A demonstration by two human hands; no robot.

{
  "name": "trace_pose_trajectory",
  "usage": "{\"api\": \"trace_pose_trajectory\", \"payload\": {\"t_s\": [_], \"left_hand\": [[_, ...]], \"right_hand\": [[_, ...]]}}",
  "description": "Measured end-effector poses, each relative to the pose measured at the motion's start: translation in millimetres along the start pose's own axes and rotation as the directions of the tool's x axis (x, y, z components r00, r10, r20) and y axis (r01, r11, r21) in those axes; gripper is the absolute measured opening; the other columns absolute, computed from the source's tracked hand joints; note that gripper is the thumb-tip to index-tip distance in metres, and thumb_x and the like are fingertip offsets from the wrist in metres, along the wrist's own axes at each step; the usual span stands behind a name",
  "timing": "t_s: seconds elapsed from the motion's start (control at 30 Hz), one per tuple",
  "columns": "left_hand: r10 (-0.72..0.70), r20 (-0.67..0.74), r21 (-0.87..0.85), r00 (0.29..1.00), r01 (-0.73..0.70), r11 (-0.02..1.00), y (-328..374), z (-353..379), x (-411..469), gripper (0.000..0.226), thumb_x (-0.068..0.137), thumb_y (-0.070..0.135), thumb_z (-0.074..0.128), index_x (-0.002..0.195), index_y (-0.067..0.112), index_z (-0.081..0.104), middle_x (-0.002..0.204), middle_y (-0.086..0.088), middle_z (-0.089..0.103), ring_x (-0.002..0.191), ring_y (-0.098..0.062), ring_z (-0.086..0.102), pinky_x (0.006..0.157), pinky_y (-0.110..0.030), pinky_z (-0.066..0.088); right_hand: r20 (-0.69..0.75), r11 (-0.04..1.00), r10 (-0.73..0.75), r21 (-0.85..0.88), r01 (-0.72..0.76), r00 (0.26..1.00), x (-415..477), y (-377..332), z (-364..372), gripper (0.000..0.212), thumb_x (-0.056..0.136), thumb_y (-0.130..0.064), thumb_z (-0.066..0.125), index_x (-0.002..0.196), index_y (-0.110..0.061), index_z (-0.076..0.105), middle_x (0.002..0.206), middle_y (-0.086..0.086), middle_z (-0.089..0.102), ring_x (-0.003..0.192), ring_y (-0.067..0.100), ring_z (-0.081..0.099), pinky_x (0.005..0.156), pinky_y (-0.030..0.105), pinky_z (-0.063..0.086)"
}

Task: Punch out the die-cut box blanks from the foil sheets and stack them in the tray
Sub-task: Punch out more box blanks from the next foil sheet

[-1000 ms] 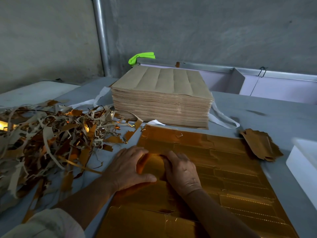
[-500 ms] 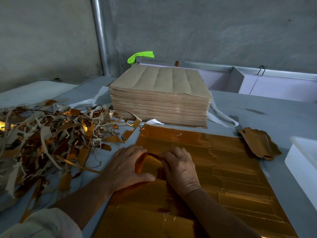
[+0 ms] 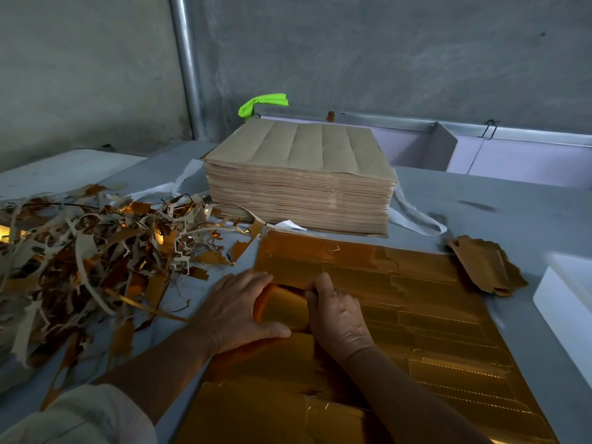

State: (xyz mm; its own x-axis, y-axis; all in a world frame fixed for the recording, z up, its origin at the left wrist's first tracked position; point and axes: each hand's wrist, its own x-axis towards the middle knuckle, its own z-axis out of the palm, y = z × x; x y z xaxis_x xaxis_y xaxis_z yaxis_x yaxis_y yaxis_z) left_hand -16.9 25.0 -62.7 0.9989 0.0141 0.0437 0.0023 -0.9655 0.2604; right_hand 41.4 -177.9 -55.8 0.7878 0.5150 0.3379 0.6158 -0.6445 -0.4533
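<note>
By the grey table's front edge, left hand and right hand pinch a shiny gold card blank; it looks thin and bendy, so grip its edges.

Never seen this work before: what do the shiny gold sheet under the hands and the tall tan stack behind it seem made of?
The gold sheet looks like thin card faced with glossy metallic foil: it glints and shows dashed die-cut lines. The tan stack looks like matte paperboard, probably the same sheets face down: many thin layered edges, no shine.
</note>
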Motion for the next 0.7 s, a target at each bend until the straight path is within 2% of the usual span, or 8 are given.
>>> {"api": "trace_pose_trajectory", "payload": {"t_s": [0.1,0.2,0.3,0.37,0.53,0.7], "left_hand": [[-0.003,0.028,0.046,1.000,0.002,0.999,0.5,0.1,1.3,0.129,0.054,0.106,0.025,0.158,0.031,0.011,0.162,0.011,0.011,0.145,-0.013,0.013,0.117,-0.035,0.010],[-0.004,0.054,0.067,0.999,0.001,0.998,-0.2,0.3,1.3,0.131,0.054,0.106,0.021,0.159,0.030,0.005,0.164,0.012,0.002,0.148,-0.012,0.003,0.115,-0.031,-0.001],[-0.005,0.066,0.083,0.998,0.000,0.997,0.1,0.0,1.4,0.132,0.052,0.107,0.016,0.159,0.030,0.002,0.165,0.013,-0.003,0.146,-0.009,-0.003,0.111,-0.029,-0.005],[-0.002,0.069,0.097,0.998,-0.004,0.995,0.5,-0.1,1.8,0.132,0.053,0.106,0.014,0.159,0.029,0.002,0.165,0.012,-0.003,0.147,-0.009,-0.003,0.112,-0.030,-0.007],[0.005,0.062,0.111,0.998,-0.012,0.994,-0.5,0.1,1.5,0.129,0.055,0.106,0.014,0.159,0.030,0.003,0.165,0.012,-0.001,0.148,-0.010,-0.001,0.113,-0.030,-0.007],[0.007,0.046,0.112,0.999,-0.012,0.994,-2.1,1.2,1.9,0.127,0.057,0.105,0.017,0.158,0.031,0.005,0.164,0.013,0.003,0.148,-0.011,0.002,0.114,-0.030,-0.004]], "right_hand": [[-0.002,0.999,0.033,0.013,-0.033,0.999,0.4,-0.4,-1.9,0.007,0.104,-0.025,0.040,0.110,-0.022,0.042,0.087,-0.003,0.059,0.073,0.015,0.058,0.069,0.034,0.052],[0.008,0.987,0.128,0.092,-0.129,0.992,3.3,1.2,-6.8,0.002,0.103,-0.026,0.043,0.105,-0.027,0.044,0.083,-0.009,0.056,0.074,0.012,0.059,0.067,0.028,0.052],[0.009,0.942,0.229,0.252,-0.223,0.973,5.8,4.5,-11.5,0.015,0.100,-0.023,0.050,0.091,-0.034,0.045,0.083,-0.015,0.055,0.075,0.005,0.056,0.060,0.016,0.044],[0.014,0.907,0.264,0.337,-0.253,0.964,6.4,5.8,-13.7,0.021,0.099,-0.021,0.053,0.085,-0.036,0.047,0.087,-0.016,0.056,0.079,0.002,0.054,0.061,0.013,0.039],[0.029,0.799,0.351,0.512,-0.315,0.936,6.8,10.5,-15.5,0.019,0.097,-0.019,0.056,0.089,-0.036,0.051,0.098,-0.016,0.056,0.090,0.007,0.052,0.080,0.033,0.052],[0.022,0.777,0.361,0.546,-0.314,0.932,7.4,10.2,-16.4,0.019,0.097,-0.018,0.057,0.088,-0.035,0.055,0.101,-0.013,0.058,0.095,0.011,0.054,0.083,0.038,0.053]]}}
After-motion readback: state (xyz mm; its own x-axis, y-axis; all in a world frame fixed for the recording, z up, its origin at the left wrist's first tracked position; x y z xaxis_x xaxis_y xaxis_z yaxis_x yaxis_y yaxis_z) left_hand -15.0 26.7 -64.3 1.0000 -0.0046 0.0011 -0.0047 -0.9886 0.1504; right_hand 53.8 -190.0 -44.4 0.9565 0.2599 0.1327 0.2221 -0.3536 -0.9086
